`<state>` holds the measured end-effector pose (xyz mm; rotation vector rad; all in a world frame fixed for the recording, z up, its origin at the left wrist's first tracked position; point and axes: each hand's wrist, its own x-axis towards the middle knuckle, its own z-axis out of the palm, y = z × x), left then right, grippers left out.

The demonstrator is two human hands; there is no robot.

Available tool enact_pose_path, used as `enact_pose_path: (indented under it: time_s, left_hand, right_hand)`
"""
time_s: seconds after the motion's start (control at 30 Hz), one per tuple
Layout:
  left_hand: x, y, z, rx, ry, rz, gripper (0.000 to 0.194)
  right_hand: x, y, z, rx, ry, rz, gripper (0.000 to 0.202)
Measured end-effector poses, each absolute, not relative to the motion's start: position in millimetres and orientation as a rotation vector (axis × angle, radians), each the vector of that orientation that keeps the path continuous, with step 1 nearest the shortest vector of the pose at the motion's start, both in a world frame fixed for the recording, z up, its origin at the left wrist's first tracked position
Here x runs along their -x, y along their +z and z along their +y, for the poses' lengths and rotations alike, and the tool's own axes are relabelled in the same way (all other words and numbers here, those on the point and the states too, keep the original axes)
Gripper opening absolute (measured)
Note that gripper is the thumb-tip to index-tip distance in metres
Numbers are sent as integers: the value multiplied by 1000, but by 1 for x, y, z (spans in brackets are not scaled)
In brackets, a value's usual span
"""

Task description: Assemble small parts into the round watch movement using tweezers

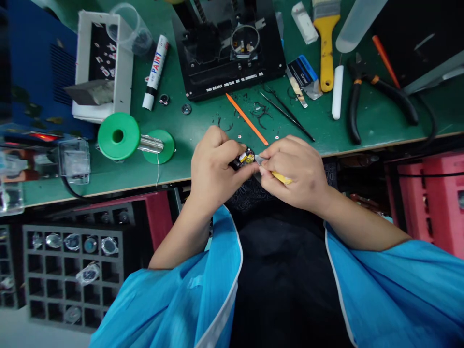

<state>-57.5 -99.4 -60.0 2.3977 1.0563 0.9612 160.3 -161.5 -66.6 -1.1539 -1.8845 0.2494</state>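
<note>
I see the left hand (213, 166) pinching a small black-and-yellow part (243, 158), fingers closed around it, just off the bench's near edge. The right hand (295, 171) is clamped on a yellow-handled blade tool (272, 170), its metal tip touching the part. The bench (203, 140) has a matte green mat, littered with black wire offcuts. A glossy green solder spool (119, 136) sits near the left end, a black fixture (228, 46) at the far edge. Below the bench at left, a grey grid tray (54, 275) holds round clear lenses in some cells.
</note>
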Motion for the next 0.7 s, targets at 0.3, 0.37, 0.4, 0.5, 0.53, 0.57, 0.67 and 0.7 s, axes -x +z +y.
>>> enact_pose_path:
  time_s: [0.3, 0.37, 0.4, 0.5, 0.53, 0.57, 0.67, 0.7]
  left_hand:
    - [56, -61, -100, -2470, 1029, 1030, 26]
    - [56, -61, -100, -2472, 1025, 1030, 26]
    - [56, -61, -100, -2471, 1022, 1030, 26]
    - [57, -61, -100, -2436, 1012, 1028, 27]
    - [57, -61, -100, -2411, 1005, 1028, 27]
    - [57, -61, -100, -2384, 996, 1030, 28]
    - [57, -61, -100, -2339, 981, 1035, 28]
    - [57, -61, -100, -2349, 989, 1033, 27]
  right_hand:
    - [-160, -66, -161, 1147, 228, -1886, 22]
    - [-160, -66, -161, 1158, 211, -1886, 22]
    - [-160, -66, -161, 1150, 210, -1884, 23]
    - [-161, -67, -161, 1126, 223, -1886, 22]
    - [-161, -67, -161, 1134, 219, -1887, 23]
    - [-161, -67, -161, 1148, 213, -1888, 23]
    - [-160, -67, -162, 1158, 225, -1893, 22]
    - [-160, -67, -162, 1155, 232, -1897, 22]
